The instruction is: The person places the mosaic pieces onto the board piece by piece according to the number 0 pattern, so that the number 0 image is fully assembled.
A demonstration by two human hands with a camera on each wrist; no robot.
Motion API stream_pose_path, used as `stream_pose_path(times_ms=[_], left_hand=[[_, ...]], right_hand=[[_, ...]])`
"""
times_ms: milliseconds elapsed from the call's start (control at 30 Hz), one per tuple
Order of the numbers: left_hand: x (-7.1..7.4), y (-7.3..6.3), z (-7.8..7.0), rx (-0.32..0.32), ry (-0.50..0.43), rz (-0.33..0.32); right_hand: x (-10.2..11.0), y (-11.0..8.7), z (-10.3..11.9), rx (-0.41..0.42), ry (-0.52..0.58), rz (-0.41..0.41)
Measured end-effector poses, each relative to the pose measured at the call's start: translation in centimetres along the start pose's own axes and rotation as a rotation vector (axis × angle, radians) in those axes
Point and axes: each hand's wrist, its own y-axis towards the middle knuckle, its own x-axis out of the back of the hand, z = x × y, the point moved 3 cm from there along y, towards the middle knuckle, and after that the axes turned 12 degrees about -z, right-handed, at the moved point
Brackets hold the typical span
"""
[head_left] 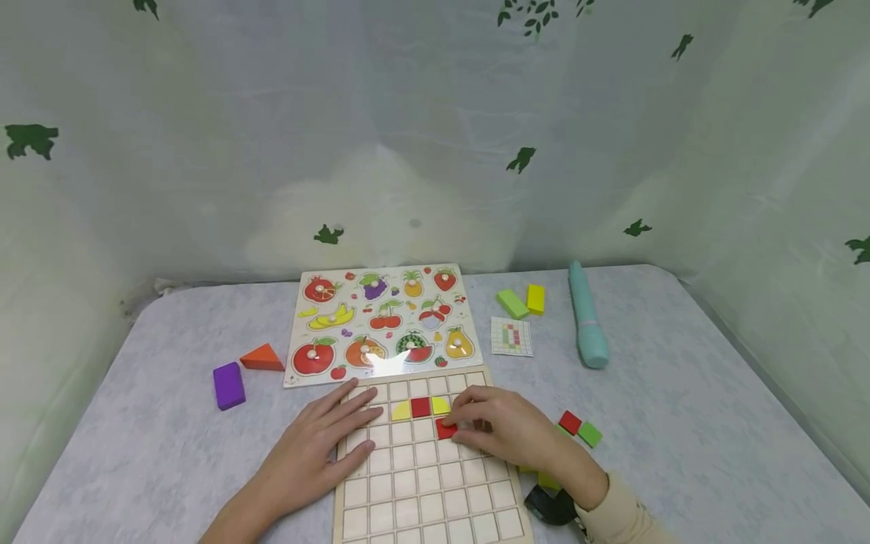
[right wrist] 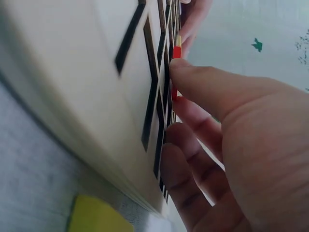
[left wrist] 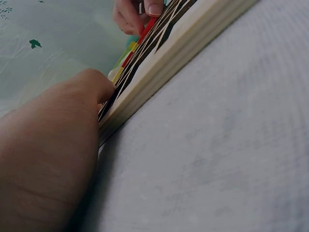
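A wooden grid board [head_left: 406, 483] lies on the table in front of the person. My left hand [head_left: 316, 446] rests flat on its left edge, fingers spread. With thumb and forefinger, my right hand [head_left: 499, 425] pinches a red square tile [head_left: 445, 429] at the grid; the right wrist view shows that red tile [right wrist: 175, 89] between the fingertips. In the row just above sit a red tile [head_left: 420, 407] and, on either side of it, a yellow rounded tile [head_left: 401, 410] and another yellow rounded tile [head_left: 441, 406].
Behind the board lies a fruit puzzle [head_left: 353, 332]. A pattern card [head_left: 511, 337], a green block [head_left: 512, 304], a yellow block [head_left: 535, 299] and a teal roll [head_left: 587, 317] lie right of it. Purple [head_left: 229, 386] and orange [head_left: 262, 358] blocks lie left. Loose tiles [head_left: 590, 434] lie by the right forearm.
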Motion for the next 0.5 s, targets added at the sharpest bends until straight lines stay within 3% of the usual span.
stream_pose_path(times_ms=[400,500], left_hand=[[0.1,0.1,0.1,-0.001,-0.005,0.006],[0.0,0.1,0.1,0.006,-0.011,0.019]], right_hand=[[0.0,-0.3,1.4,0.064,-0.163,-0.074],[0.1,-0.4,1.7,0.051,-0.18,-0.053]])
